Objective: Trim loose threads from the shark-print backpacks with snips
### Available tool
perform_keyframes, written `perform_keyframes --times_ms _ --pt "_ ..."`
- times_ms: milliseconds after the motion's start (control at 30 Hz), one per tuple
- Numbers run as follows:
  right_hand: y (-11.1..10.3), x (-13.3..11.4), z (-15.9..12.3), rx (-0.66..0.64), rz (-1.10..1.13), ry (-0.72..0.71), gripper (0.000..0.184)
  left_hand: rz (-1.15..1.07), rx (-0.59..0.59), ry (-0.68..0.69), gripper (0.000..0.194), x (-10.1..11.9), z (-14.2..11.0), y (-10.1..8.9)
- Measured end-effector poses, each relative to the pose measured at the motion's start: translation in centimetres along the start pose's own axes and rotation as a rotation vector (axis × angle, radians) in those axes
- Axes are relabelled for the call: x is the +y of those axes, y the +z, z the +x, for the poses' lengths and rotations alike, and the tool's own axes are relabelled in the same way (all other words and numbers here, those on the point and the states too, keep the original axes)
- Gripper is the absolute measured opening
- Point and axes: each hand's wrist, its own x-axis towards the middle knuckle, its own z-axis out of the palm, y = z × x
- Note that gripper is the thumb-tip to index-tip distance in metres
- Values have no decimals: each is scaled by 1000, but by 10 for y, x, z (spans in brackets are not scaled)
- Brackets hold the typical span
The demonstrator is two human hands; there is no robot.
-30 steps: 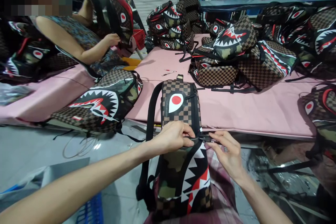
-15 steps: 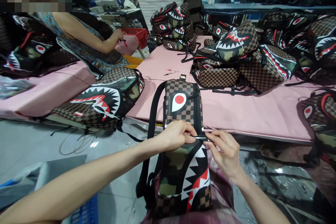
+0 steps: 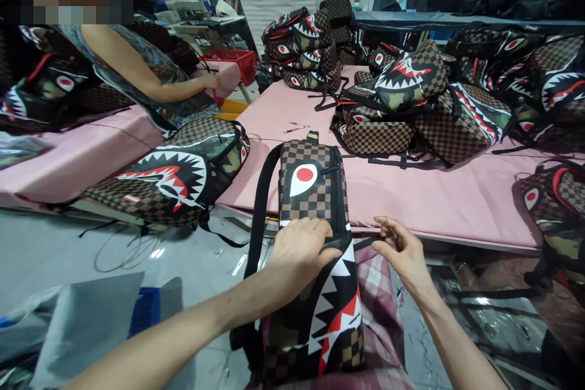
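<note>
A checkered and camouflage backpack (image 3: 305,207) with a shark-mouth print and a red-and-white eye lies on my lap, its top against the table edge. My left hand (image 3: 304,253) lies across its middle, fingers curled at the black side zipper (image 3: 338,195), with dark material between thumb and fingers. To the right of the bag, my right hand (image 3: 402,250) pinches the end of a thin black strip (image 3: 367,243) that runs from the bag's side. The exact kind of strip is too small to tell. A black shoulder strap (image 3: 260,213) loops along the bag's left side.
Several similar backpacks are piled on the pink table (image 3: 457,195). Another backpack (image 3: 183,164) lies at the left edge. Small red and dark tools (image 3: 296,128) rest beyond my bag. A co-worker's arm (image 3: 150,73) is at the left, near a red basket (image 3: 242,67).
My hands have come apart: the right hand has moved right, drawing out the thin black strip. My left hand stays on the backpack, which has shifted slightly left in view.
</note>
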Motion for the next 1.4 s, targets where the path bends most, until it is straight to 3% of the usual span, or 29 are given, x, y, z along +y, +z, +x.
perform_keyframes --times_ms 67,133,200,267,333,400,500,633,833,967,1033,1100,1167,1233,1300,1400 --pt "3 -6 -5 -93 -46 -89 25 -62 120 17 9 4 -11 10" --pt "9 -17 -8 -261 -126 -261 27 -163 214 72 11 6 -20 15" --pt "16 -29 -7 -421 -253 -408 34 -307 216 134 21 2 -25 13" --pt "23 -42 3 -522 -409 -454 33 -393 201 135 24 -11 -20 2" --pt "29 -52 18 -618 -530 -454 20 -325 146 148 21 -29 -5 -13" --pt "34 -59 34 -753 -603 -453 9 -152 8 260 22 -46 16 -29" --pt "39 -65 44 -883 -629 -473 15 78 -240 385 36 -58 42 -44" --pt "45 -65 33 -904 -441 -509 15 236 -359 292 39 -49 51 -39" --pt "46 -57 21 -924 -182 -572 12 336 -110 257 35 -46 43 -9" --pt "29 -46 12 -836 -336 -705 11 28 153 335 9 -49 19 -1" --pt "19 -40 4 -771 -439 -757 10 -152 285 322 12 -45 -4 2" --pt "13 -36 -3 -717 -522 -802 12 -248 299 315 20 -37 -29 6" --pt "11 -34 -10 -691 -576 -857 15 -255 239 307 26 -30 -52 12" --pt "14 -33 -15 -688 -630 -924 20 -219 222 286 18 -27 -68 20" --pt "18 -32 -19 -694 -698 -987 21 -185 268 276 9 -28 -79 29" --pt "23 -30 -24 -704 -755 -1039 20 -189 353 315 16 -36 -88 43"
